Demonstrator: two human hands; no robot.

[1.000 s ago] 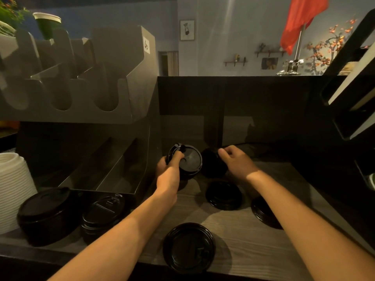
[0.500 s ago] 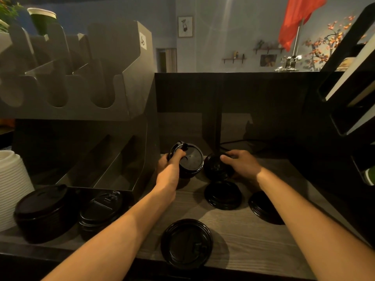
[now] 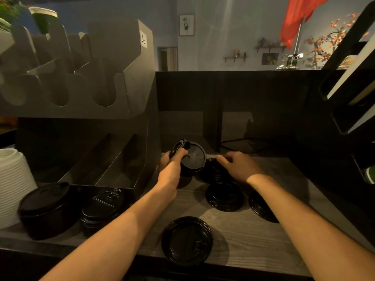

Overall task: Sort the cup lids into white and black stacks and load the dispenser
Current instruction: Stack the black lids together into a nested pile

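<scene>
A small stack of black lids (image 3: 189, 159) is gripped, tilted, by the left hand (image 3: 172, 167) beside the dispenser (image 3: 113, 159); another black lid (image 3: 213, 171) on the counter (image 3: 233, 230) is touched by the curled fingers of the right hand (image 3: 239, 166), grip uncertain

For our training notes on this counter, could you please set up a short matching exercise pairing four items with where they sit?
Items:
1. white lid stack
2. black lids in the left hand
3. single black lid
4. green paper cup

Places:
A. near counter edge, between the forearms
B. on top of the dispenser
C. far left of the counter
D. raised, beside the dispenser's right wall

Pairs: 1-C, 2-D, 3-A, 4-B
</scene>
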